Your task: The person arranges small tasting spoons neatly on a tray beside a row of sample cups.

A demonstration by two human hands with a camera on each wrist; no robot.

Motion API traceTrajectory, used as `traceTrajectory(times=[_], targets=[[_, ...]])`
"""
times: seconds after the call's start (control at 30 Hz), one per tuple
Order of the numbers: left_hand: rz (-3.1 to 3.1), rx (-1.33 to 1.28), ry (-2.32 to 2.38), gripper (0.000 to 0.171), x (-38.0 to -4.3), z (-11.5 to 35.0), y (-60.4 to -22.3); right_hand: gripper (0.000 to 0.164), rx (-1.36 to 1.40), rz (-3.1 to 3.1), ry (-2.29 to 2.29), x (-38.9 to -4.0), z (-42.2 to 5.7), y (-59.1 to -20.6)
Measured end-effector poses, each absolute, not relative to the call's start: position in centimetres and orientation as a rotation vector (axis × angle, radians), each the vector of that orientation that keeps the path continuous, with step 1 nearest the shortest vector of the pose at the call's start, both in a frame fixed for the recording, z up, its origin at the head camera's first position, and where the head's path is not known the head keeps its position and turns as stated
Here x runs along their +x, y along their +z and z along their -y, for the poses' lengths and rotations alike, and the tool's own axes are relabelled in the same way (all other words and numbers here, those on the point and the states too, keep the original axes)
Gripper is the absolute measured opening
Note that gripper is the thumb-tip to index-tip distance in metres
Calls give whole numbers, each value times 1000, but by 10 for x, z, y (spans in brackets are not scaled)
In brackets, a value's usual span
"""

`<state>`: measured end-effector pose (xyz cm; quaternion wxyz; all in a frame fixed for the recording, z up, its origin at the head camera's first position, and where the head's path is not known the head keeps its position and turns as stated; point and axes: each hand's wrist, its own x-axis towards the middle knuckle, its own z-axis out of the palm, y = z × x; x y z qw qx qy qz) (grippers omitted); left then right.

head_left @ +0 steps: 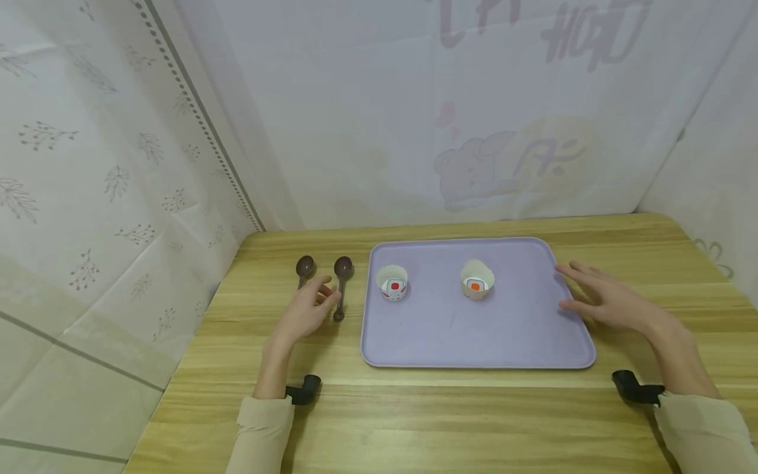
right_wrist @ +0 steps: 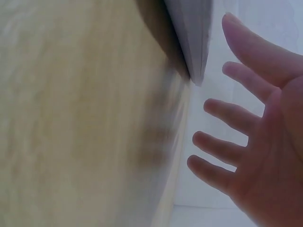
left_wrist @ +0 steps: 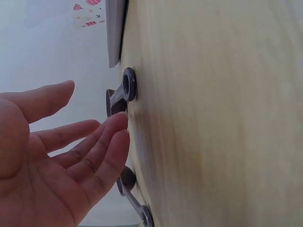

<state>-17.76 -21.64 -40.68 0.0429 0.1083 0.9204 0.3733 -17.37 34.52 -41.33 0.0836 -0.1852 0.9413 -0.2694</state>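
The tray (head_left: 474, 336) is lying flat on the table (head_left: 474, 421), at about four o'clock from the head view's centre. The right hand (head_left: 622, 299) is hovering at the tray's three o'clock edge, fingers spread and grasping nothing; whether a fingertip is grazing the rim, I cannot tell. Good work here is probably calling for a light, level approach, since a knock could be jarring what is standing on the tray. The left hand (head_left: 299, 313) is hanging beyond the nine o'clock edge, loose and equally free of any load, its fingertips just beside the spoons; contact is not showing clearly.

The right spoon (head_left: 343, 268) is lying with its bowl toward twelve and its ringed handle toward six. The left spoon (head_left: 304, 266) is lying alongside, its handle partly hiding behind the hand. A pinch on one slim handle is likely being steadier than a grab, and is sparing the other spoon a nudge.

The left cup (head_left: 391, 273) is standing at the tray's ten o'clock, near the edge; the right cup (head_left: 476, 270) is standing toward twelve. A red patch (head_left: 395, 286) and an orange patch (head_left: 475, 287) are showing inside.
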Motion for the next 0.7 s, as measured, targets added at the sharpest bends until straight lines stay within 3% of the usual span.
traceTrajectory(times=[0.7], targets=[[-2684, 214, 1242, 56, -185, 212, -408, 72, -565, -2722, -854, -174, -346, -418]])
